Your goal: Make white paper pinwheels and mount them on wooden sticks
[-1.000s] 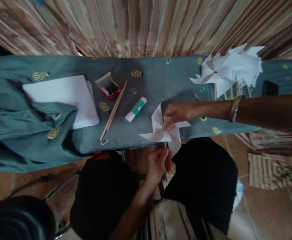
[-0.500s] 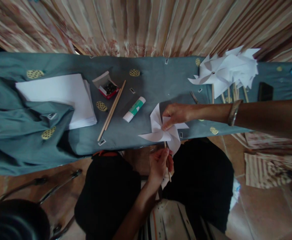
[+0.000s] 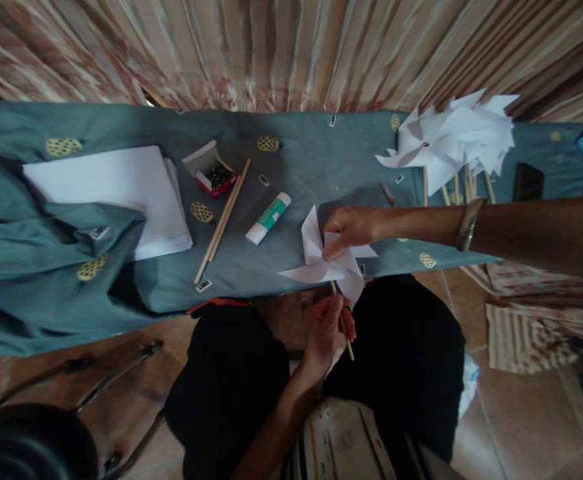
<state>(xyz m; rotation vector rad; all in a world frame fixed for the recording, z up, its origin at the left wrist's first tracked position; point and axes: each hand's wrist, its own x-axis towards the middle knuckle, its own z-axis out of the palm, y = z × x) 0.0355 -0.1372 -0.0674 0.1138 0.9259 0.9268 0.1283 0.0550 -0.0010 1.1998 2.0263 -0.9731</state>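
The right hand pinches the white pinwheel near its centre, at the table's near edge; the left hand grips the stick below. Uneven twisting could perhaps tear the paper.

Near the frame's centre I see the right hand holding a white pinwheel; below, the left hand grips its stick.
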